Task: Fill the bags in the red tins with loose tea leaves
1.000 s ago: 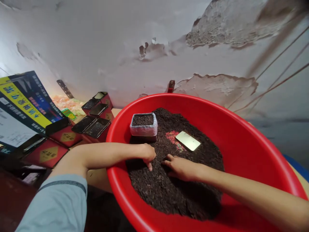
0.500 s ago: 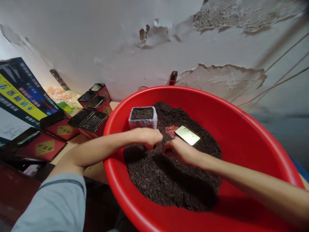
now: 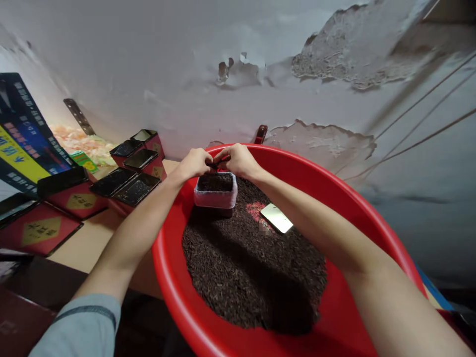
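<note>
A big red basin [image 3: 357,208] holds a heap of dark loose tea leaves [image 3: 245,272]. At the heap's far left stands a small square tin lined with a white bag [image 3: 215,197], filled with the same leaves. My left hand [image 3: 194,162] and my right hand [image 3: 238,159] meet just above the tin's far edge, both cupped and closed on a clump of tea leaves. A shiny gold lid [image 3: 276,218] lies flat on the heap to the right of the tin.
Several open red tins [image 3: 128,184] with dark insides sit on the wooden table at the left. A blue and yellow printed box [image 3: 22,144] leans beyond them. A peeling grey wall [image 3: 260,74] rises right behind the basin.
Both hands scooped leaves from the near part of the heap, came together, and rose away from me to the tin's far edge. The view tilted slightly.
</note>
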The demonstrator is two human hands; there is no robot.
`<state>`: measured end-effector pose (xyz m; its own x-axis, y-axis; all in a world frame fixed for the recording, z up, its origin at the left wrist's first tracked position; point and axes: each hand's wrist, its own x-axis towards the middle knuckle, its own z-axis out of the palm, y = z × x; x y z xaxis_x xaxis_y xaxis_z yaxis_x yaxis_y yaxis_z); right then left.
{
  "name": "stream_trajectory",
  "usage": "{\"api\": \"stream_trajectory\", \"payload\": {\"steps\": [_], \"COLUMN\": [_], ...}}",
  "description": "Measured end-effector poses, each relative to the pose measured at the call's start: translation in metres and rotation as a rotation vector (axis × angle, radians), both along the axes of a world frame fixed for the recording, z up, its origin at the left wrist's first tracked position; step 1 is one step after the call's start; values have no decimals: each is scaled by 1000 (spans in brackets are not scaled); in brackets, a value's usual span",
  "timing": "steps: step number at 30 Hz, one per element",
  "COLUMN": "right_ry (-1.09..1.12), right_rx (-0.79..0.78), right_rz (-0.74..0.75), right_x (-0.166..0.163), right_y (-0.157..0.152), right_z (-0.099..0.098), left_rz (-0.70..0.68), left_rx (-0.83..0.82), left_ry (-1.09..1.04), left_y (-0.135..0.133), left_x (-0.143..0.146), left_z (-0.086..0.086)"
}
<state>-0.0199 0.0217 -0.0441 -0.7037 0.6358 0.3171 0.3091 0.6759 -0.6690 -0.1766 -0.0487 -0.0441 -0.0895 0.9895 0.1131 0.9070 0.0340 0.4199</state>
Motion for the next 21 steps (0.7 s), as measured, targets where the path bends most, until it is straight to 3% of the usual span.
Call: {"api": "stream_trajectory", "payload": {"steps": [11, 17, 21], "right_ry": [35, -3, -69], "right_rx": [123, 152, 292], "right_rz": [-8, 21, 14], "right_x": [4, 18, 42], "right_y": [3, -1, -16], "right_z": [-5, -11, -15], "left_rz": [-23, -61, -83], "left_rx": [100, 80, 49], "left_ry": [-224, -61, 183], "left_y": [-1, -5, -24], "left_x": [0, -1, 23], "left_z": [-1, 1, 11]}}
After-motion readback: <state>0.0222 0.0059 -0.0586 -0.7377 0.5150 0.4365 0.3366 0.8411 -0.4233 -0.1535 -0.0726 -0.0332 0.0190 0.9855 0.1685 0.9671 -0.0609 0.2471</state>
